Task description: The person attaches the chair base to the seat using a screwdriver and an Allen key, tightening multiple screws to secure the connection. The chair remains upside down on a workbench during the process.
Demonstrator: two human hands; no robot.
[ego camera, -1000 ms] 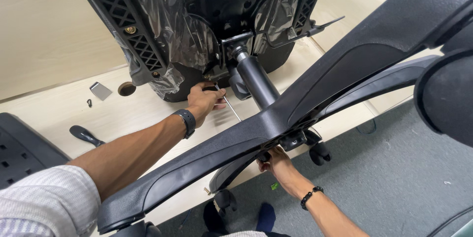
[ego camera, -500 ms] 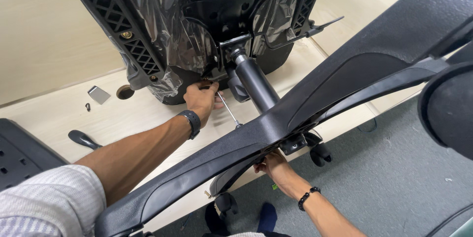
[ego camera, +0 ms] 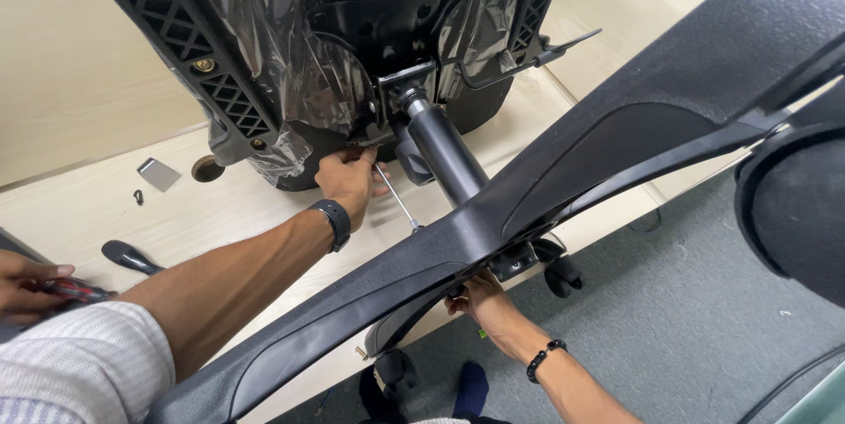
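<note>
At the far left edge another person's hand (ego camera: 26,287) grips a red-handled tool (ego camera: 77,290). Just right of it, a black plastic lever (ego camera: 132,257) lies on the pale wooden table (ego camera: 79,204), with a small grey metal plate (ego camera: 159,174) and a round hole (ego camera: 208,169) farther back.

The person's left hand (ego camera: 346,179), a black wristband (ego camera: 335,218) on its wrist, reaches up to the underside of the black office chair seat wrapped in clear plastic film (ego camera: 290,45), which lies overturned on the table. Its fingers (ego camera: 356,158) are curled together against the black metal mechanism plate (ego camera: 392,32) where it meets the seat's lower edge; whether they pinch anything there cannot be told. A thin silver metal rod (ego camera: 398,202) slants down just beside the hand, touching its right side.

Right of the hand, the black gas-lift cylinder (ego camera: 444,155) runs from the mechanism down into the hub of the black plastic star-shaped chair base (ego camera: 616,142), whose broad arms cross the view.

The right hand (ego camera: 482,302), a black bead bracelet (ego camera: 544,359) on its wrist, is under the hub, fingers closed up against its underside beside a black caster wheel (ego camera: 563,276). Below lies grey carpet floor (ego camera: 704,327).
</note>
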